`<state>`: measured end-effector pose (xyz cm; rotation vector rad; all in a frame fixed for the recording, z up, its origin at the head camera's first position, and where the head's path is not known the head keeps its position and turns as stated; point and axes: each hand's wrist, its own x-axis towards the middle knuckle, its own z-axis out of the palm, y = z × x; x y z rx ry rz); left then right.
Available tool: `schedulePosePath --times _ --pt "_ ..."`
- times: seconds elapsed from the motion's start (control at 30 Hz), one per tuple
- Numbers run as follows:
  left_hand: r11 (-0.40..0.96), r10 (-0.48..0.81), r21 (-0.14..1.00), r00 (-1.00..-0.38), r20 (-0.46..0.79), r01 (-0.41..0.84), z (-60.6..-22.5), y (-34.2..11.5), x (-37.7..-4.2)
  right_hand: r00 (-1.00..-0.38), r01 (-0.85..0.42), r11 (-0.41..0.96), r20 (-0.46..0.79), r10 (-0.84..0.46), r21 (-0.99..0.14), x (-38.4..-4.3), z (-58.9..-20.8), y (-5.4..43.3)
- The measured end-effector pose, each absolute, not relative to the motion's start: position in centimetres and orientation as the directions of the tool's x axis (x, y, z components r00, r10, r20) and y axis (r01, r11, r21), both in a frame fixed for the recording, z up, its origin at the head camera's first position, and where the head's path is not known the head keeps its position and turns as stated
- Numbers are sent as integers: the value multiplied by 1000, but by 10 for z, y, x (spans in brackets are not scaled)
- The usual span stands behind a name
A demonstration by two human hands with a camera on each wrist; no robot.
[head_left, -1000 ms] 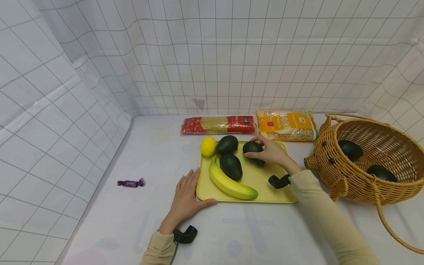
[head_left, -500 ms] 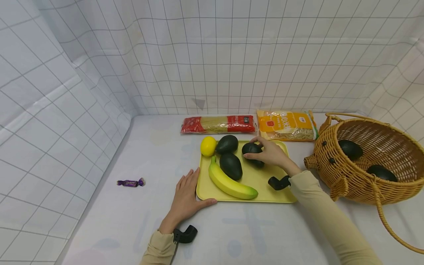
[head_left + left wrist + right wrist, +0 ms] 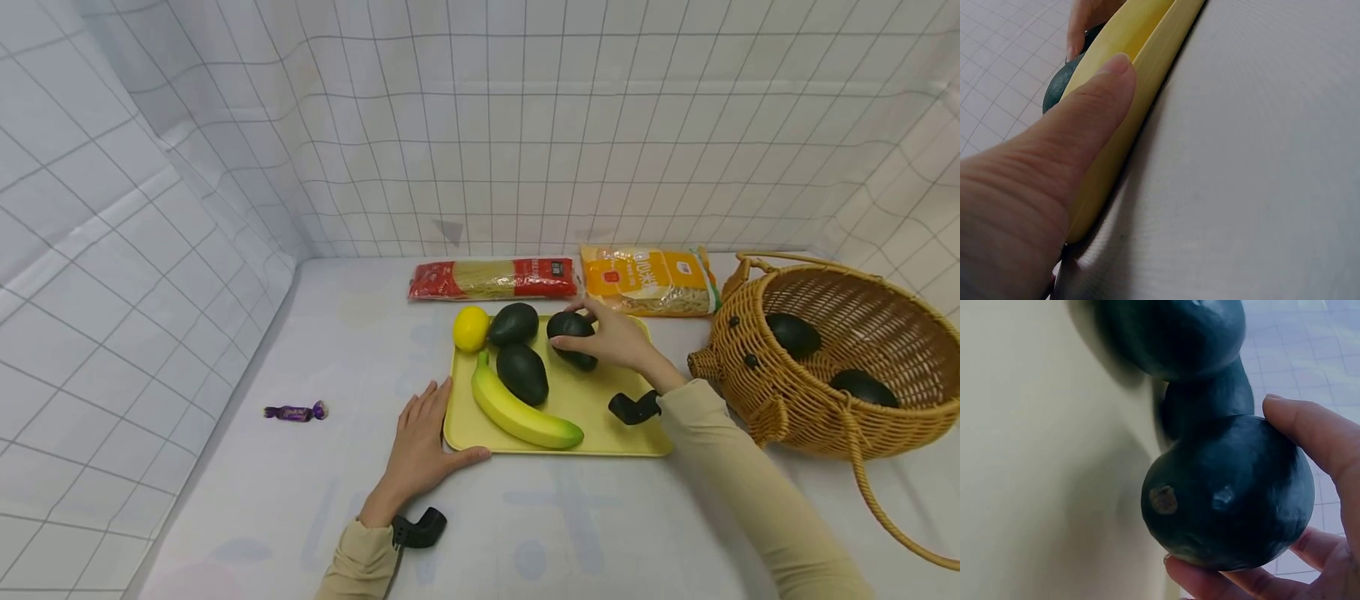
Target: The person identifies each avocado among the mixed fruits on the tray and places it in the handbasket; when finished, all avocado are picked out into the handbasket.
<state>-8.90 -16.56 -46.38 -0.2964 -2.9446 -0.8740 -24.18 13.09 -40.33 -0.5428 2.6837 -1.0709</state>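
Note:
My right hand (image 3: 618,337) grips a dark green avocado (image 3: 567,324) at the back right of a yellow tray (image 3: 607,437). In the right wrist view, thumb and fingers sit on opposite sides of that avocado (image 3: 1229,494). Two more avocados, one behind (image 3: 513,324) and one in front (image 3: 522,375), lie on the tray to its left. Beside them are a yellow lemon (image 3: 471,329) and a banana (image 3: 521,417). My left hand (image 3: 422,446) rests at the tray's front left corner, fingers straight along the left side; its thumb (image 3: 1100,94) touches the front rim.
At the right stands a wicker basket (image 3: 810,429) with an animal face; two avocados lie inside. Behind the tray are a red noodle packet (image 3: 487,279) and an orange packet (image 3: 648,282). A purple wrapped candy (image 3: 295,412) lies far left.
The gripped avocado has shifted slightly left and toward the back with my right hand. My left hand stays put at the tray's corner.

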Motion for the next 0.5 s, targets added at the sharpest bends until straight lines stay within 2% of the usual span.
schedulePosePath --times 0.5 --pt "827 164 528 -981 107 196 -465 -165 -89 -931 -275 644 31 -364 -714 -240 -363 133"
